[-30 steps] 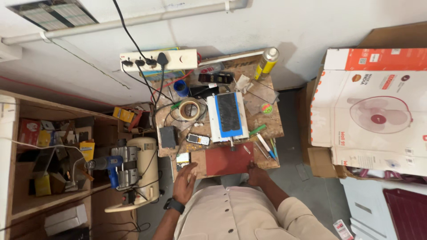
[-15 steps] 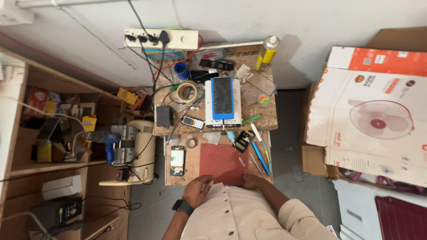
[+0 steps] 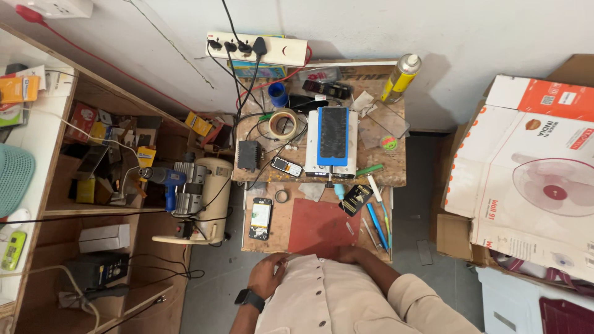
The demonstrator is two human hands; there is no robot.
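Head camera, looking straight down on a small, cluttered wooden workbench (image 3: pixel 396 173) set against a pale wall. The person is sitting at its near edge in a beige buttoned shirt (image 3: pixel 334 297).

The left hand (image 3: pixel 269 274), with a dark watch on its wrist, is resting against the shirt front just below the bench edge, fingers curled loosely together and gripping nothing that can be seen. The right hand (image 3: pixel 348 253) is lying at the bench's near edge, touching the lower border of a flat, matte red mat (image 3: pixel 318 226); its fingers are mostly hidden, so whether they are spread or closed cannot be told.

Just left of the mat, a slim phone (image 3: pixel 260 218) is lying flat with its pale screen up. Right of the mat, thin blue-handled tools (image 3: pixel 375 226) are lying side by side.

Farther back, a white boxy machine with a dark rectangular slab on a blue pad (image 3: pixel 334 139) is standing mid-bench. Beside it are a ring of tan tape (image 3: pixel 283 124) and a yellow spray can (image 3: pixel 401 77). A white power strip (image 3: pixel 257 48) is hanging on the wall above.
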